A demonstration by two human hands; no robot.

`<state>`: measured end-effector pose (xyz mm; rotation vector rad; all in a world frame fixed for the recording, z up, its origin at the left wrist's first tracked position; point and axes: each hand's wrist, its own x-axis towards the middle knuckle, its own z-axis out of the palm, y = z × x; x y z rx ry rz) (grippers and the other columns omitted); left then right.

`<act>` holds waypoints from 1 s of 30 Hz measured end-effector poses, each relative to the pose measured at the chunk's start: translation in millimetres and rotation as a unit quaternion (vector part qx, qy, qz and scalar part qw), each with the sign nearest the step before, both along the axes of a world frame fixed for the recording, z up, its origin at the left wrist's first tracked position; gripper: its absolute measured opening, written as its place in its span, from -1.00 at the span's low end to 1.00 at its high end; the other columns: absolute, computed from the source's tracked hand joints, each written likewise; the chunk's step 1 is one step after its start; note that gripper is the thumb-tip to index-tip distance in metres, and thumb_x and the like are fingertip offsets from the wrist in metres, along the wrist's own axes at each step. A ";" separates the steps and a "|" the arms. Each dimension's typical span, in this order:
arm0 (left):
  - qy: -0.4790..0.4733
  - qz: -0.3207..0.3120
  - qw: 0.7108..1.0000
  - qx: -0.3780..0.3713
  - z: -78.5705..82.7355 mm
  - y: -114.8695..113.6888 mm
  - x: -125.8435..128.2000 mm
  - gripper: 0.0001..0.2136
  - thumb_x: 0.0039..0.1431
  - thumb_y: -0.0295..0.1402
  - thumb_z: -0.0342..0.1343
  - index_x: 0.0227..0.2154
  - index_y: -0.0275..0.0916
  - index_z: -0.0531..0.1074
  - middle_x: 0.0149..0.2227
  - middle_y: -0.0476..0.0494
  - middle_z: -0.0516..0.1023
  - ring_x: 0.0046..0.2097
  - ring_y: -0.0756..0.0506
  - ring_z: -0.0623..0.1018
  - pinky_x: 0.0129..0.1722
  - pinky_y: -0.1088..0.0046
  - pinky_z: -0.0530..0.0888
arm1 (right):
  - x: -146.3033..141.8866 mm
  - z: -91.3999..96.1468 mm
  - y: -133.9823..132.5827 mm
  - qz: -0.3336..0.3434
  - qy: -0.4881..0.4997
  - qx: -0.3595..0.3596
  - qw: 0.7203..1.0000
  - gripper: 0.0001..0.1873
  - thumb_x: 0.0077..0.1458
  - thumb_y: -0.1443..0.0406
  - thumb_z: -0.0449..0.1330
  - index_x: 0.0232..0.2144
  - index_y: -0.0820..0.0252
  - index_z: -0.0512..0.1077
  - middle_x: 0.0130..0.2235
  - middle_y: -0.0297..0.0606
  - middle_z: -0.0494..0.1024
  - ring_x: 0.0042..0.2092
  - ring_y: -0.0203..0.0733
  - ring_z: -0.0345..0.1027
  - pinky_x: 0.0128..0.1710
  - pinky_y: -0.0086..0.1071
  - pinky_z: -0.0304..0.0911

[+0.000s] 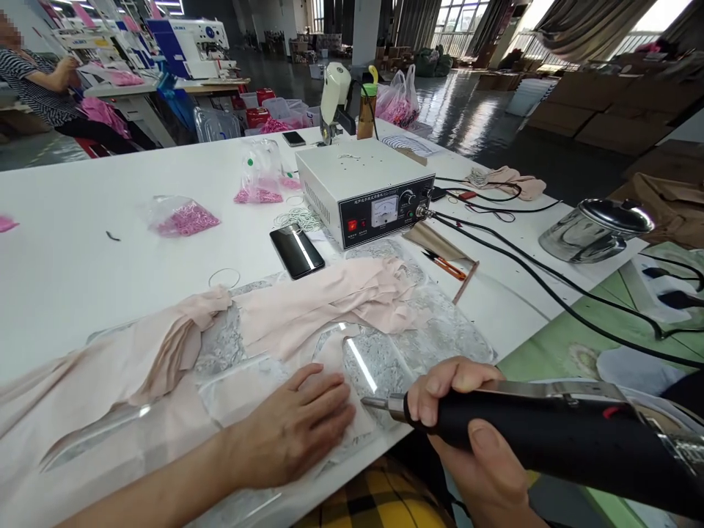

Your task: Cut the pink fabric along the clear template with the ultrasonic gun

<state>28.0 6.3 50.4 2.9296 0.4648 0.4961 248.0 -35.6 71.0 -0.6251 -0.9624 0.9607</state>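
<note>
My left hand (300,425) lies flat, fingers stretched out, pressing on pale pink fabric (357,418) and a clear plastic template (366,363) near the table's front edge. In my right hand (473,433) is a black ultrasonic handpiece (528,425), my fingers wrapped round its body. Its narrow metal tip points left, just beside my left fingertips at the fabric; whether it touches cannot be made out. Behind my hands is a pile of pink fabric strips (324,297). A folded stack of the same fabric (159,348) lies to the left, over a grey marbled sheet (440,315).
A white control box (363,176) stands mid-table, with black cables (511,253) running right. Around it are a phone (297,251), orange thread snips (445,265), bags of pink pieces (187,218) and a lidded steel mug (591,231). A person (38,81) sits at sewing machines, far left.
</note>
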 end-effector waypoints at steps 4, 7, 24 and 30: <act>-0.016 0.001 1.000 0.008 -0.5 -0.4 0.6 -0.80 0.37 -0.45 -0.03 -0.04 -0.33 0.43 -0.02 -0.24 0.53 0.08 -0.19 0.43 0.18 0.17 0.25 | -3.3 0.2 3.1 -0.001 -0.006 0.005 1.000 -0.86 0.17 0.19 0.14 -0.22 0.06 0.39 -0.35 -0.34 0.38 -0.51 -0.36 0.30 -0.50 -0.34 0.37; -0.018 0.002 1.000 0.008 -1.3 -0.6 0.7 -0.80 0.36 -0.46 -0.01 -0.04 -0.34 0.43 -0.03 -0.25 0.53 0.08 -0.20 0.43 0.16 0.17 0.27 | -3.1 1.6 0.5 0.001 -0.015 0.003 1.000 -0.86 0.17 0.18 0.13 -0.22 0.06 0.39 -0.35 -0.34 0.38 -0.52 -0.35 0.29 -0.52 -0.34 0.37; -0.001 -0.013 0.999 0.033 -2.4 0.4 -1.4 -0.77 0.37 -0.43 -0.05 -0.02 -0.33 0.43 -0.02 -0.27 0.54 0.09 -0.24 0.45 0.10 0.14 0.35 | 4.1 8.8 -13.8 0.019 -0.052 -0.042 0.998 -0.85 0.16 0.16 0.13 -0.23 0.04 0.37 -0.37 -0.33 0.36 -0.49 -0.31 0.30 -0.50 -0.34 0.34; -0.007 -0.014 0.999 0.043 0.3 0.1 -0.1 -0.78 0.36 -0.43 -0.04 -0.04 -0.34 0.43 -0.05 -0.30 0.53 0.06 -0.25 0.46 0.07 0.15 0.37 | -1.0 9.6 -11.0 -0.008 -0.071 -0.043 0.997 -0.84 0.14 0.12 0.13 -0.26 0.01 0.37 -0.41 -0.32 0.35 -0.52 -0.29 0.26 -0.55 -0.32 0.34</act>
